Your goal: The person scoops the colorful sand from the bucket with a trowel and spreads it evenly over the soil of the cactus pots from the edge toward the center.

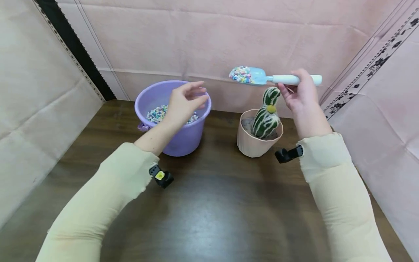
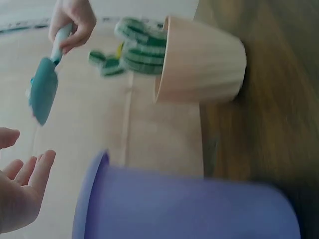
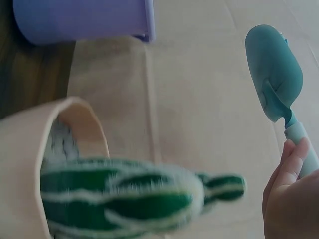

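Note:
My right hand (image 1: pixel 299 92) grips the white handle of a light blue scoop (image 1: pixel 253 75), which is loaded with small coloured pebbles and held level above a green striped cactus (image 1: pixel 266 114) in a pale pink pot (image 1: pixel 253 143). The scoop (image 3: pixel 274 72) shows from below in the right wrist view, with the cactus (image 3: pixel 129 199) under it. My left hand (image 1: pixel 186 102) hovers open over a purple bucket (image 1: pixel 183 140) of the same pebbles, holding nothing. In the left wrist view the left hand (image 2: pixel 22 191) is spread near the bucket's rim (image 2: pixel 94 174), with the pot (image 2: pixel 202 62) beyond.
Bucket and pot stand at the back of a dark wooden table (image 1: pixel 212 211). Pink cloth walls (image 1: pixel 203 40) close in behind and on the right, and a beige cloth wall (image 1: pixel 36 109) stands on the left.

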`<state>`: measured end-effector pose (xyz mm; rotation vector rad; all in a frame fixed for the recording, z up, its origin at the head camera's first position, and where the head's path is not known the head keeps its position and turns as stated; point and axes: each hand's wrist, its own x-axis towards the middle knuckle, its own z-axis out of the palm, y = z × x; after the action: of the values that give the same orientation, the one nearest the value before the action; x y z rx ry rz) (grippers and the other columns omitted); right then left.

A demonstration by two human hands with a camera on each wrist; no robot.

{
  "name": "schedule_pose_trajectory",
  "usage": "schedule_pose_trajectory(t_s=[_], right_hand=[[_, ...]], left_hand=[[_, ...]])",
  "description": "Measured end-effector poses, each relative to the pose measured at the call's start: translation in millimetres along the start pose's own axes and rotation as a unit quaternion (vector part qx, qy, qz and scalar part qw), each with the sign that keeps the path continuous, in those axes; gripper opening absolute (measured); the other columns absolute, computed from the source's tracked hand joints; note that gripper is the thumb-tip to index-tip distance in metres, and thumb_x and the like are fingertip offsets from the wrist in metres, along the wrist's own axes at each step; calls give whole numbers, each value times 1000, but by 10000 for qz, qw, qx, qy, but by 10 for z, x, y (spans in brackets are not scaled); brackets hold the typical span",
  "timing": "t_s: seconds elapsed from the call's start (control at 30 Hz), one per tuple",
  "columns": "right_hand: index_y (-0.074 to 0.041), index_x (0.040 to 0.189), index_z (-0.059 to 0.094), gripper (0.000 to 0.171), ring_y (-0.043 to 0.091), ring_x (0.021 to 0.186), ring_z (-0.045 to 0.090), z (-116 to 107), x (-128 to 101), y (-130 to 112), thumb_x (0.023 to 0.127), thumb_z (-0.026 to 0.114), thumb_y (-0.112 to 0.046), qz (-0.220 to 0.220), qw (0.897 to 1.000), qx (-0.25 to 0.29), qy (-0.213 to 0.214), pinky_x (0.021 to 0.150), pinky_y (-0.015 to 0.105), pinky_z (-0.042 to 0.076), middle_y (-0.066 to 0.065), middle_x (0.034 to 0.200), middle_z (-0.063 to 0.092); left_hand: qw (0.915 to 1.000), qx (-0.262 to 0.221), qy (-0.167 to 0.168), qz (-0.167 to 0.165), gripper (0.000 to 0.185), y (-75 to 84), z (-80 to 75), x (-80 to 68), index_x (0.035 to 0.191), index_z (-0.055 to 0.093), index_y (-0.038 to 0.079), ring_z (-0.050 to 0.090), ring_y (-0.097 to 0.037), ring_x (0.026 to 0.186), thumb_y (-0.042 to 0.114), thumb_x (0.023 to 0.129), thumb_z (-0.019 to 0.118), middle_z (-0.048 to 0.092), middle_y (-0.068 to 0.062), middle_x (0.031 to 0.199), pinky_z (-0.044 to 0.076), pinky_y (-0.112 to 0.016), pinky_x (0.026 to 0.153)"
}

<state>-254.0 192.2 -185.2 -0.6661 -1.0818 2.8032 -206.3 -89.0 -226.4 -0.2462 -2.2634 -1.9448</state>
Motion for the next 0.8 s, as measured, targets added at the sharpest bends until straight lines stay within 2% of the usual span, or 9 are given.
schedule_pose_trajectory(t_s=[0.2,0.43,0.57,0.8], right_hand=[[-14,93,46,22,25,66,63,-186,1,-181,83,64,-5,-141,9996,177,182,48,28,56,11,78,56],[-9,85,47,15,26,58,61,-393,3,-336,83,61,-4,-206,9987,418,201,44,31,55,13,61,55],[-11,87,45,16,29,59,63,-527,-9,-427,85,60,-6,-170,9983,470,283,45,31,55,14,61,56],[-13,89,43,18,31,60,64,-776,-23,-560,86,60,-6,-139,9976,570,378,47,31,55,15,62,57]], left_hand=[[9981,180,-560,-200,45,-57,366,64,130,55,7,63,-23,105,10,86,66,63,-13,123,58,-26,79],[9934,361,-1005,-428,47,-214,622,127,131,53,6,62,-22,110,12,86,66,60,-12,126,58,-28,80],[9913,521,-1089,-525,48,-340,742,141,131,52,5,63,-25,107,12,86,66,60,-14,126,58,-30,80],[9891,704,-999,-824,48,-541,877,144,131,52,4,66,-31,97,13,86,66,59,-17,127,58,-30,78]])
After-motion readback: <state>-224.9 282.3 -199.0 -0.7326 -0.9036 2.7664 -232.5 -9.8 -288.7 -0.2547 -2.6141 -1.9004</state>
